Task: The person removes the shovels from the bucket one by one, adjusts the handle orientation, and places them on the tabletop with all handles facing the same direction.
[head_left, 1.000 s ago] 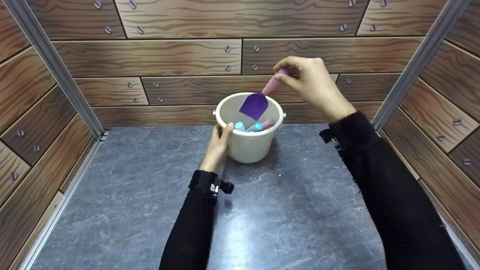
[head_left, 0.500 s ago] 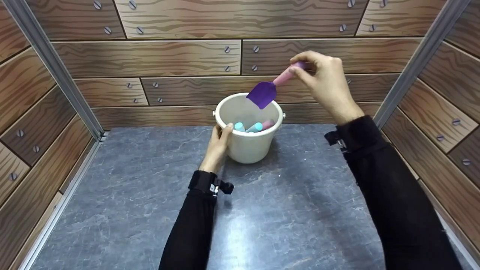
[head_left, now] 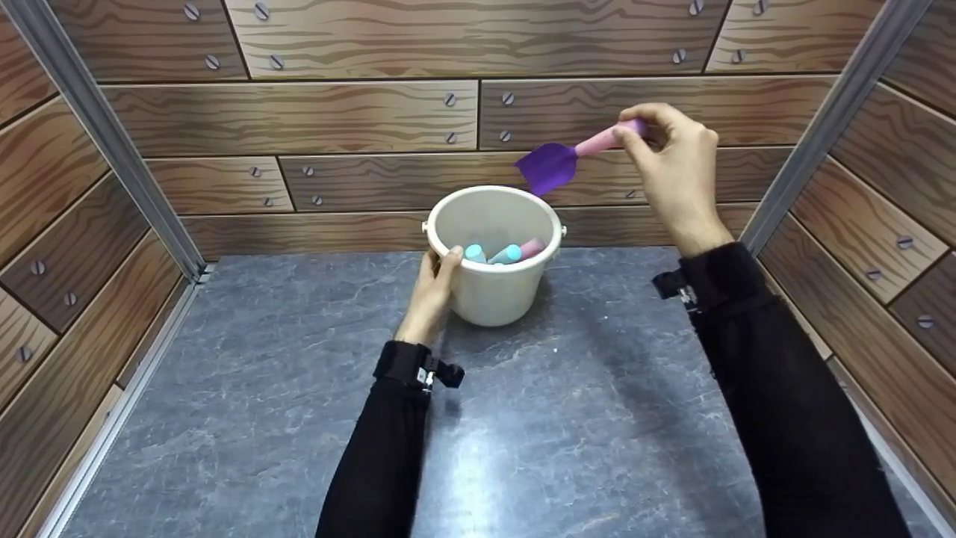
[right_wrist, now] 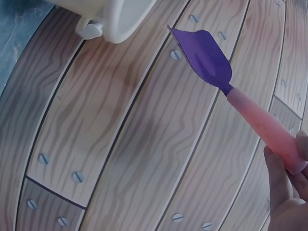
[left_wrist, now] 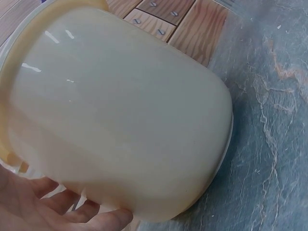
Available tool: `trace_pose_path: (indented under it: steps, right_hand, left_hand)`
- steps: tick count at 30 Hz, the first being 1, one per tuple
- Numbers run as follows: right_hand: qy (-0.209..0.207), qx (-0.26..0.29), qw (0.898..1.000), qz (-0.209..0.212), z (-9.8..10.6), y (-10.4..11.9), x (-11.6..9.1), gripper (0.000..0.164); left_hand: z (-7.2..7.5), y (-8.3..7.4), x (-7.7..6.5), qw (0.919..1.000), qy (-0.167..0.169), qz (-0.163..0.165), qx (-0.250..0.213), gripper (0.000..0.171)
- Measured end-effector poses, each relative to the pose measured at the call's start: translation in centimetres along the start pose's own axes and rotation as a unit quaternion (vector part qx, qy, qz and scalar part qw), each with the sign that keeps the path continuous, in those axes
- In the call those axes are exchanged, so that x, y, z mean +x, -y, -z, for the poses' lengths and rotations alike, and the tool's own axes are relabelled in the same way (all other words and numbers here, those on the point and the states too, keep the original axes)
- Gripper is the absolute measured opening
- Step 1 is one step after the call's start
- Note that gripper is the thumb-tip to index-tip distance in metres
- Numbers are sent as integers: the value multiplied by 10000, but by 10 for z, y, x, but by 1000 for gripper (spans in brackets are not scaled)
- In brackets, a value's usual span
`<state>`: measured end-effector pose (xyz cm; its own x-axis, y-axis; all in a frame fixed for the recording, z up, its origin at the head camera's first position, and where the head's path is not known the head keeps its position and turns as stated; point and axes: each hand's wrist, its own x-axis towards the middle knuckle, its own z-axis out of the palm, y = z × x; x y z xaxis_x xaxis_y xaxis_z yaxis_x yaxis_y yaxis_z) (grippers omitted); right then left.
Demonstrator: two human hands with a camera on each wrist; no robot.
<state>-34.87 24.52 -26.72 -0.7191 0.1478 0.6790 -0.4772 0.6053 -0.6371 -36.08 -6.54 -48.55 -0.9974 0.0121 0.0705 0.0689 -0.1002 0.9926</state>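
A small shovel with a purple blade (head_left: 549,168) and a pink handle (right_wrist: 264,126) is in the air above and to the right of the bucket. My right hand (head_left: 676,161) pinches the end of its handle between thumb and fingers. The white bucket (head_left: 497,295) stands upright on the grey surface. At its left side my left hand (head_left: 433,288) grips it, with the thumb at the rim and the fingers against the outer wall (left_wrist: 125,110). Inside the bucket are blue-ended pieces (head_left: 506,254) and a pink one (head_left: 532,248), partly hidden by the front rim.
Wood-patterned panels (head_left: 358,119) close off the back and both sides. Metal corner posts (head_left: 134,149) stand at the left and right. A grey marbled surface (head_left: 261,388) spreads out around the bucket. In the right wrist view the bucket's handle knob (right_wrist: 91,30) shows.
My right hand has moved to the right, lifting the shovel out from over the bucket's opening and tilting it flatter. My left hand and the bucket stay in place.
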Motion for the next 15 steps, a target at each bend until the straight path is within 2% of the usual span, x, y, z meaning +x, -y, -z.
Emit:
trace_pose_path:
  steps: [5,11,15]
  right_hand:
    - [-313,194,9992,-177,3,-14,-1,23]
    - [-621,224,9971,-385,6,-32,-4,24]
    - [-837,436,9946,-443,6,-45,-8,23]
  left_hand:
    - [2,-1,-2,9998,5,24,210,93]
    - [1,-2,-1,9997,30,32,237,92]
    - [1,-2,-1,9996,37,61,279,90]
